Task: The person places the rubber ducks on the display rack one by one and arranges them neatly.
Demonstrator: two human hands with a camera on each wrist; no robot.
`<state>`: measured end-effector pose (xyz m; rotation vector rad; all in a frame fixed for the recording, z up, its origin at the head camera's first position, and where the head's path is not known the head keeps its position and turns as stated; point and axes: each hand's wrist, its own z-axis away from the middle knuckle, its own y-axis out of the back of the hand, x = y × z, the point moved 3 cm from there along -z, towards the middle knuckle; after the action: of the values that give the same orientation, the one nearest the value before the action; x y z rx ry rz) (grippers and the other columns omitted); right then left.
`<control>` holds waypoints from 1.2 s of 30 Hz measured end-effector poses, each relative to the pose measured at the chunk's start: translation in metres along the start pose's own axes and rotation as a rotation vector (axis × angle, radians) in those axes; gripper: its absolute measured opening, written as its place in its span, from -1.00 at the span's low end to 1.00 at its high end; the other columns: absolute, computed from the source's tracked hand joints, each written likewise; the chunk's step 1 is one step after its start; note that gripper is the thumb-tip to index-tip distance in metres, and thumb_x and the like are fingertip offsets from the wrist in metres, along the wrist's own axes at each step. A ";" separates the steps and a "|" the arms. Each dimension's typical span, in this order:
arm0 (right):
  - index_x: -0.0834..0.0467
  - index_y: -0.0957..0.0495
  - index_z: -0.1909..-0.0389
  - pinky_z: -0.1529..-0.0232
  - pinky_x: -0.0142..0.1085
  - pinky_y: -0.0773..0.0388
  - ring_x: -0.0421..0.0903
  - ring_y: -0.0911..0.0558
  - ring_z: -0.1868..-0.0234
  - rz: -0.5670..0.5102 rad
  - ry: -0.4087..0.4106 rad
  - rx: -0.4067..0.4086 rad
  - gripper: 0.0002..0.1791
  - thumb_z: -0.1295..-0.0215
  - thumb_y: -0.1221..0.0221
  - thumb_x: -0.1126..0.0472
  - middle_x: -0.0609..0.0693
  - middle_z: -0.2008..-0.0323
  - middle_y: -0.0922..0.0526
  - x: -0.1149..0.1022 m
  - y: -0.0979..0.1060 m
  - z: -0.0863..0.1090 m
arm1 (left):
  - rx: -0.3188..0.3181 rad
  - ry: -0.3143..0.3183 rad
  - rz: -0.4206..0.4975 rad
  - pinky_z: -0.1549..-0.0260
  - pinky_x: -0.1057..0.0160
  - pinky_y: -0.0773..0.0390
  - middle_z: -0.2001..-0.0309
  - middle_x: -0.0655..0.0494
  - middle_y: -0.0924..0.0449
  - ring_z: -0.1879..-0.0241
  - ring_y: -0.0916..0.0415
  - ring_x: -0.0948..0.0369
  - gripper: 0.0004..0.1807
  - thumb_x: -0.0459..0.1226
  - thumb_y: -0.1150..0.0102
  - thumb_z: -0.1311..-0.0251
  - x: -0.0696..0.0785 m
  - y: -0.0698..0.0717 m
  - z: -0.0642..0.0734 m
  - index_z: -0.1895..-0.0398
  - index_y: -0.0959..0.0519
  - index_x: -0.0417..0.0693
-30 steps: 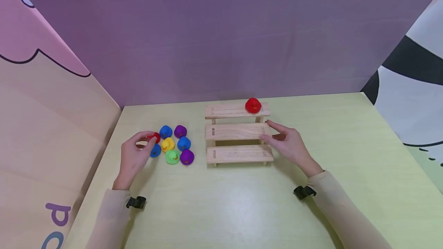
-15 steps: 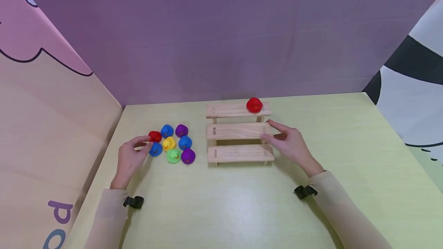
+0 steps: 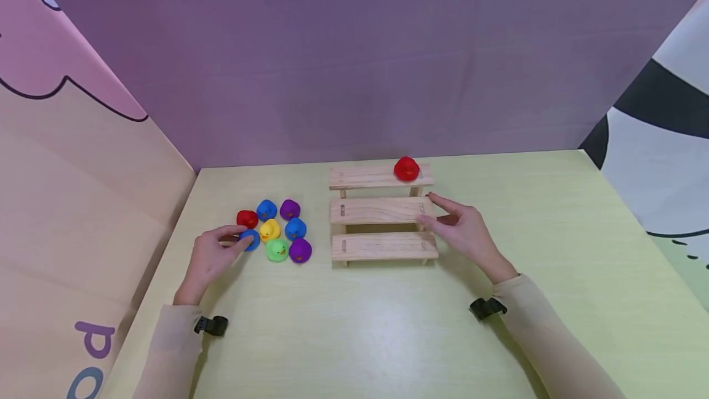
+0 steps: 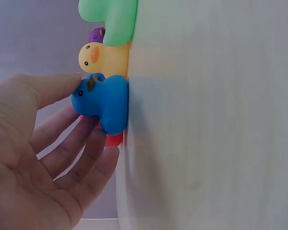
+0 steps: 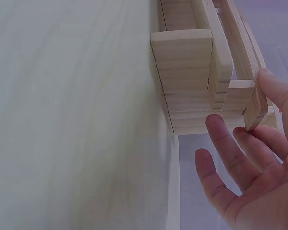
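My left hand (image 3: 213, 254) pinches a blue rubber duck (image 4: 105, 100) at the near left of a group of ducks. In the left wrist view the thumb lies on the duck's head and the other fingers curl beneath it; the duck is on the tabletop. A red duck (image 3: 247, 219) sits just behind it, and a yellow duck (image 3: 269, 230) to its right. My right hand (image 3: 465, 233) grips the right end of the middle step of a three-step wooden stand (image 3: 382, 210). Another red duck (image 3: 407, 169) sits on the top step, towards its right end.
Beside the yellow duck are a green duck (image 3: 277, 250), purple ducks (image 3: 300, 250) and more blue ducks (image 3: 295, 228). The pale wooden table (image 3: 354, 325) meets a purple backdrop (image 3: 354, 66) behind the stand. A printed panel (image 3: 66, 214) rises along the left side.
My left hand has let go of the red duck in the group and shifted nearer, onto the blue duck. The right hand keeps its place on the stand.
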<state>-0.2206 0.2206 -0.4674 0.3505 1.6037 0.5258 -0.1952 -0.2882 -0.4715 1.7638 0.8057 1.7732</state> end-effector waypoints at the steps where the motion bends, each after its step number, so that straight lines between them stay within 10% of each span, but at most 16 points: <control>1: 0.05 -0.41 -0.57 0.03 -0.43 -0.63 0.10 -0.82 -0.07 0.002 0.000 -0.003 -0.20 -0.41 -0.38 -0.15 0.12 -0.50 -0.51 0.000 0.000 0.000 | -0.003 -0.005 -0.006 0.22 0.29 -0.66 -0.06 -0.22 -0.78 0.00 -0.75 -0.14 -0.54 -0.08 -0.39 -0.40 0.000 0.000 0.001 -0.21 -0.72 -0.17; 36: 0.03 -0.41 -0.57 0.06 -0.50 -0.61 0.14 -0.81 -0.10 -0.018 0.003 -0.011 -0.23 -0.43 -0.38 -0.12 0.14 -0.51 -0.50 -0.004 0.001 0.002 | 0.076 -0.137 -0.032 0.14 0.49 -0.61 -0.06 -0.12 -0.80 0.07 -0.75 -0.02 -0.59 -0.13 -0.40 -0.41 0.024 0.014 0.005 -0.23 -0.73 -0.09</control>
<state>-0.2183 0.2199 -0.4633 0.3271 1.6050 0.5208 -0.1902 -0.2798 -0.4448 1.8882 0.8490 1.6007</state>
